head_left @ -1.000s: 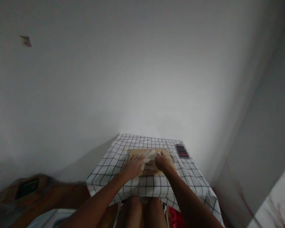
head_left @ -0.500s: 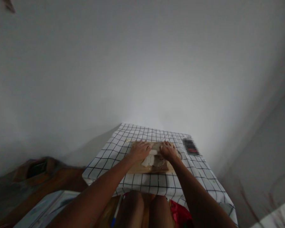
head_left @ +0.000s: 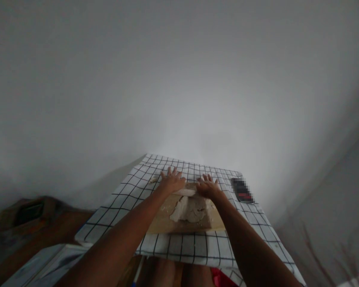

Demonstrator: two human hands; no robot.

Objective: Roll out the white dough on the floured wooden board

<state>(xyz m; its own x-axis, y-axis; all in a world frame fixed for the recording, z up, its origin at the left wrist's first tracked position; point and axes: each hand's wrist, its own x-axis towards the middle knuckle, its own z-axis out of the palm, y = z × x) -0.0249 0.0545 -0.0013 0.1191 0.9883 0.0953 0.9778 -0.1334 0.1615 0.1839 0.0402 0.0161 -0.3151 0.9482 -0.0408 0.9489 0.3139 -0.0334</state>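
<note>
A flattened sheet of pale dough with ragged edges lies on a wooden board. Across the far part of the dough runs a rolling pin, light in colour, its ends covered by my hands. My left hand presses on its left end with the palm, the fingers stretched out and spread past it. On the right end rests my right hand, its fingers also extended forward and apart. Small dough bits are scattered on the board beside the sheet.
The board stands on a table with a white, black-checked cloth. A dark, blurred-out flat object lies at the right edge. A pale scrap sits left of the board. Behind rises a wall; a wooden box-like thing is at lower left.
Both hands have pushed the rolling pin forward over the dough, and their fingers have spread out. More of the dough sheet now shows. The view has shifted slightly.
</note>
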